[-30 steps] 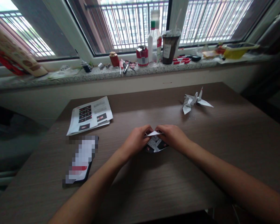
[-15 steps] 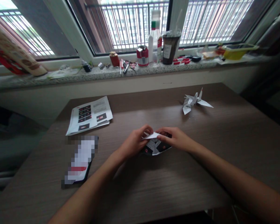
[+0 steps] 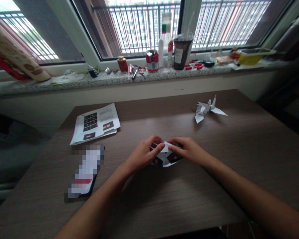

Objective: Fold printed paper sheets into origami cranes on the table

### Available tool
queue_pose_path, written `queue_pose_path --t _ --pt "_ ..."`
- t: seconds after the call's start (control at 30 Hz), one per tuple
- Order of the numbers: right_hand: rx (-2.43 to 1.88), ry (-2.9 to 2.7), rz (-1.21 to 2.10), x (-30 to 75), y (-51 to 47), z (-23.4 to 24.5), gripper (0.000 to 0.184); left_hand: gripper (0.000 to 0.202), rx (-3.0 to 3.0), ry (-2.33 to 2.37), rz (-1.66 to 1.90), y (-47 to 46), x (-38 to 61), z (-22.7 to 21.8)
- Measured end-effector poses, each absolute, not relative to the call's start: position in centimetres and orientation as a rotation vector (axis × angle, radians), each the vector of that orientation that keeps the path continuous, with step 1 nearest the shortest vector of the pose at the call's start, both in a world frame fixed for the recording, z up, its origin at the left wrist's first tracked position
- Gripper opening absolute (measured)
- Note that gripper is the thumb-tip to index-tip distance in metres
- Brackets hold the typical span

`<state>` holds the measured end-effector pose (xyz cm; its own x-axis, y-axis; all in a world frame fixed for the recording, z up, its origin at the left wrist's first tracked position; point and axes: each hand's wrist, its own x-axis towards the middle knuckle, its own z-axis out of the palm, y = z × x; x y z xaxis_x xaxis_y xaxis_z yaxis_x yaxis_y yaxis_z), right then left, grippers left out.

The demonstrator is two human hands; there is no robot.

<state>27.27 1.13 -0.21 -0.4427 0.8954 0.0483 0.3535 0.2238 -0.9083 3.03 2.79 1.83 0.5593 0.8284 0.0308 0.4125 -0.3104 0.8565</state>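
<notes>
Between my hands is a folded sheet of printed paper, white with dark picture blocks, held a little above or on the table; I cannot tell which. My left hand grips its left side, thumb lying on the upper fold and fingers behind. My right hand pinches the right side, its thumb close to the left thumb on the white folded flap. The fingers behind the paper are partly hidden. Farther off to the right stands a folded paper crane, touched by neither hand.
The brown table also bears printed sheets at the left and a blurred-out phone near my left forearm. On the windowsill stand a red can, a clear bottle, a dark drink cup and a yellow container.
My left thumb has moved up and right onto the upper fold, near the right thumb. The raised white flap now lies flatter against the paper.
</notes>
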Motion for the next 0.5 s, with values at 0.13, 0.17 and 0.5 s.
queue_pose_path --t 0.13,0.17,0.5 --pt "-1.14 -1.949 1.144 27.3 1.1 0.1 0.025 0.024 1.882 0.997 0.596 2.7 3.1 1.7" --pt "-1.137 -1.948 1.151 27.3 1.0 0.1 0.024 0.022 1.865 0.992 0.602 2.7 3.1 1.6" --pt "-1.232 -1.899 1.278 27.1 1.1 0.4 0.032 0.012 1.915 1.049 0.65 1.6 3.8 2.3"
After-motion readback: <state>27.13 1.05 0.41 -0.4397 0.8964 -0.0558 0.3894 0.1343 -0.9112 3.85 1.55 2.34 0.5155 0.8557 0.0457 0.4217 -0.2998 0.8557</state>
